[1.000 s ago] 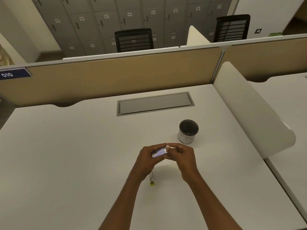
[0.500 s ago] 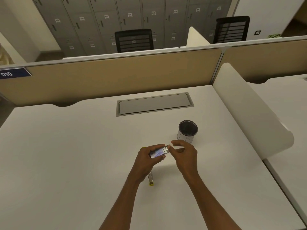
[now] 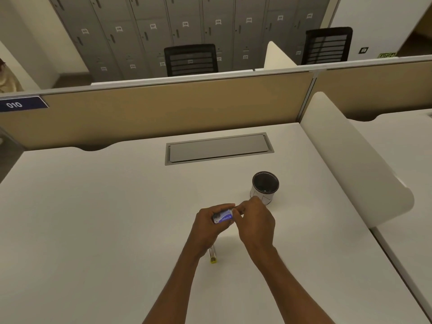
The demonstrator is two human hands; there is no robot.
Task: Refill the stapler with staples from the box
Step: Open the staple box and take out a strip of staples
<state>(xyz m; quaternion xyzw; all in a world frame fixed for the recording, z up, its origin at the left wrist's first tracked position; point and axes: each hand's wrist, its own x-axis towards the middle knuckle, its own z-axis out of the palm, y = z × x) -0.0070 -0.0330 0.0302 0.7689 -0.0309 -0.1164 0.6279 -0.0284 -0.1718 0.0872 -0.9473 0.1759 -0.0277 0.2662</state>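
My left hand (image 3: 207, 226) holds a small blue and white staple box (image 3: 223, 216) just above the white desk (image 3: 93, 218). The fingertips of my right hand (image 3: 256, 224) pinch the box's right end; whether they hold a flap or staples is too small to tell. Below my left wrist, a slim object with a yellow tip (image 3: 213, 256), probably the stapler, lies on the desk, mostly hidden by the wrist.
A white cup with a dark inside (image 3: 265, 187) stands just behind my right hand. A grey cable hatch (image 3: 218, 148) is set into the desk further back. A tan partition (image 3: 163, 113) closes the far edge, and a white curved divider (image 3: 350, 160) the right side.
My right fingers, slightly spread half a second ago, have closed back onto the right end of the box. The box and my left hand stay in almost the same spot.
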